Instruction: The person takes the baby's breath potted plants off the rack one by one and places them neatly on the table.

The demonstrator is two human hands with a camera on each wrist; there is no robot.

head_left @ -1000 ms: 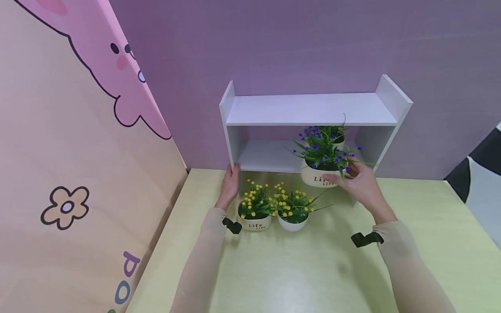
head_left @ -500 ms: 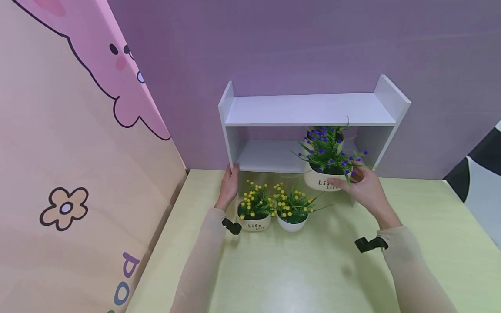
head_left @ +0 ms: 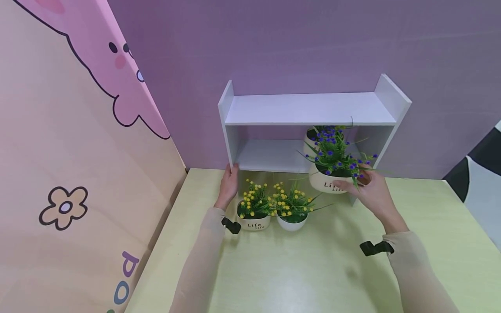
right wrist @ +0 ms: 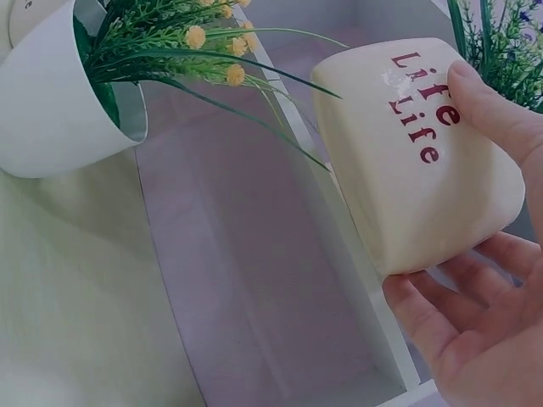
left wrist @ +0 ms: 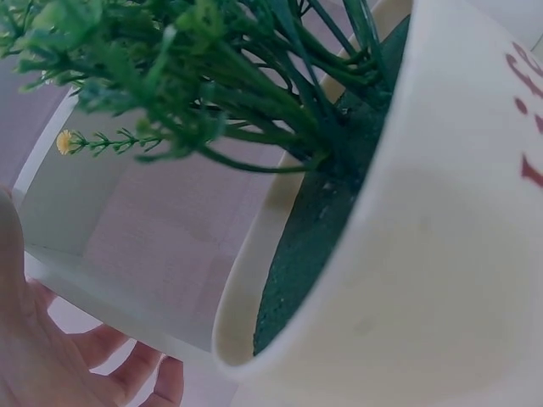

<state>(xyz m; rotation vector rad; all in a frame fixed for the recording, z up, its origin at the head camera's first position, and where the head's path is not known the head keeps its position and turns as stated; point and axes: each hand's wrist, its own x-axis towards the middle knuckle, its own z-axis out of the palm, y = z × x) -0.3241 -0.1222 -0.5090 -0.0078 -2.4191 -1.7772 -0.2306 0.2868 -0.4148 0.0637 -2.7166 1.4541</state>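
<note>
My right hand [head_left: 373, 191] grips a cream oval flowerpot [head_left: 320, 179] with blue-purple artificial flowers, holding it in front of the shelf's lower tier. In the right wrist view the thumb lies on the pot's lettered side [right wrist: 416, 110] and the fingers curl under its base. Another cream pot [head_left: 310, 148] stands behind it on the lower board, partly hidden. My left hand [head_left: 227, 188] holds the lower left edge of the white two-tier shelf [head_left: 309, 108]. The left wrist view shows its fingers [left wrist: 140, 365] curled round the board's edge.
Two pots with yellow flowers, one cream with lettering [head_left: 253, 224] and one white [head_left: 291, 225], stand on the pale table [head_left: 282, 269] before the shelf. A purple wall [head_left: 305, 48] rises behind. A decorated panel [head_left: 78, 152] borders the left side.
My right hand has drawn the blue-flowered pot slightly right and toward me, uncovering more of the pot behind it. My left hand stays at the shelf's edge.
</note>
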